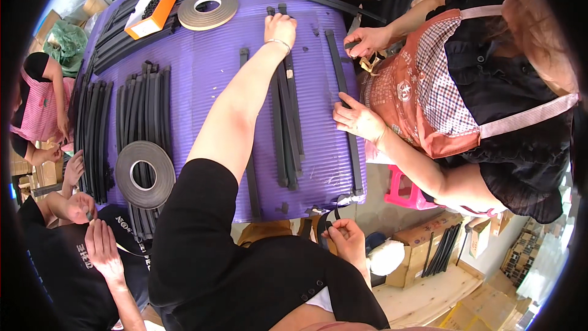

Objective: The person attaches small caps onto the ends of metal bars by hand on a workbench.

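My left hand (280, 26) is stretched far out over the purple ribbed mat (208, 79). Its fingers curl down on the far ends of a bunch of long black strips (286, 122) that lie lengthwise on the mat. A bracelet sits at that wrist. My right hand (345, 239) stays close to my body below the mat's near edge. It is closed on a short curl of black strip (324, 224). Another single black strip (251, 178) lies along my left forearm.
A person in an apron at right has both hands (358, 119) on a separate black strip (343, 95). Two tape rolls (145, 173) (208, 9), an orange-and-white box (152, 9) and strip bundles (144, 104) lie left. Other people's hands (79, 205) work nearby; a pink stool (401, 189) stands below.
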